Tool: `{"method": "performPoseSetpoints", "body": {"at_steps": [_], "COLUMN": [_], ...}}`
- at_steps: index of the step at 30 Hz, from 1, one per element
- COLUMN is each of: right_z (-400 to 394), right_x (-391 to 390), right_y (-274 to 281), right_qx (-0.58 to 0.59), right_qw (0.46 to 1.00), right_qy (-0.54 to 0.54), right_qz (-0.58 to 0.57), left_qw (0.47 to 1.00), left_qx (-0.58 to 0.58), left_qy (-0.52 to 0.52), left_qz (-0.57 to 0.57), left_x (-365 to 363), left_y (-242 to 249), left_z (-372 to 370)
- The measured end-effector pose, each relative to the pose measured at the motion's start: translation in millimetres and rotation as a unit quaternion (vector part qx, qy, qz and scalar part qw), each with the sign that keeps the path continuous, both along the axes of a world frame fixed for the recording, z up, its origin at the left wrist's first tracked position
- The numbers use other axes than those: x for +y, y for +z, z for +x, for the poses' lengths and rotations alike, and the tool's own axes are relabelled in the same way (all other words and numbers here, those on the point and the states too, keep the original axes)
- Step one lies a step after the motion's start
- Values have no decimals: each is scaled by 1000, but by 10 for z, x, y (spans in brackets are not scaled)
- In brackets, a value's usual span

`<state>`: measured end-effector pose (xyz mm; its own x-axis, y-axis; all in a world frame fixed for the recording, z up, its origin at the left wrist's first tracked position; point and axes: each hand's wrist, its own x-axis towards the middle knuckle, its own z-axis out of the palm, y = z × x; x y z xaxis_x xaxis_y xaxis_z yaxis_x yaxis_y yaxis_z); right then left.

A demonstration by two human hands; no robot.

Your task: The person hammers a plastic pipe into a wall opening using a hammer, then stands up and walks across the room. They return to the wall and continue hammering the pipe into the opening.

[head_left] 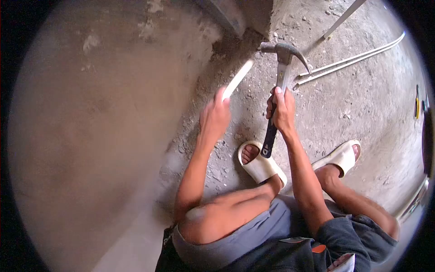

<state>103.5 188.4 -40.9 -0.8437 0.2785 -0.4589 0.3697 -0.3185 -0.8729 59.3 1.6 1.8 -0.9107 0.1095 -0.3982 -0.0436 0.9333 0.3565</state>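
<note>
My left hand [215,117] is closed round the lower end of a short white strip [238,80], which tilts up to the right and looks slightly blurred. In my right hand [283,109] is a claw hammer [284,55], gripped at the middle of its handle. The hammer's head is up, its claw curves to the right, and the dark handle end hangs above a sandal. The strip's upper tip is left of the hammer, apart from it.
A wall [113,90] rises on the left, with rubble [217,170] along its foot. Long thin white strips [353,60] lie at the upper right. A yellow-handled tool [417,109] is at the far right. Two sandalled feet, in pale sandals [263,167], rest below my hands.
</note>
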Motion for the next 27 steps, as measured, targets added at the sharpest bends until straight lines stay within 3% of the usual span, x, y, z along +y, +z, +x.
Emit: {"method": "performPoseSetpoints", "body": {"at_steps": [3, 5, 6, 9, 12, 14, 18, 20, 22, 25, 27], "right_z": [25, 55, 71, 108, 70, 64, 57, 55, 24, -22, -26], "right_x": [-47, 5, 43, 69, -68, -139, -194, -239, -267, -301, -331], "right_y": [7, 8, 77, 59, 19, -5, -29, -73, 11, -20, -14], "right_qx": [15, 11, 7, -2, -15, -11, 3, 0, -42, -3, -6], "right_qw": [1000, 1000, 1000, 1000, 1000, 1000, 997, 994, 988, 976, 978], "right_qy": [2, 9, 19, 12, -18, -19, 33, 43, 49, 54, 37], "right_qz": [7, -3, -7, 18, 18, 16, 74, 102, 139, 212, 204], "left_qw": [997, 997, 992, 988, 989, 995, 998, 998, 997, 990, 983], "left_qx": [27, -50, -69, -74, -102, 81, 45, -48, -42, -26, -17], "left_qy": [-60, -4, 24, 45, 66, -38, -23, 22, 18, 21, 27], "left_qz": [47, -62, -108, -130, -85, 45, 44, 43, 67, 136, 182], "left_x": [33, -202, -235, -550, -510, -443, -108, -22, -71, -156, -185], "left_y": [-205, -343, -132, 50, 231, 75, 19, 6, -160, -306, -318], "left_z": [-247, -151, 44, 496, 490, 321, -81, -212, -270, -318, -342]}}
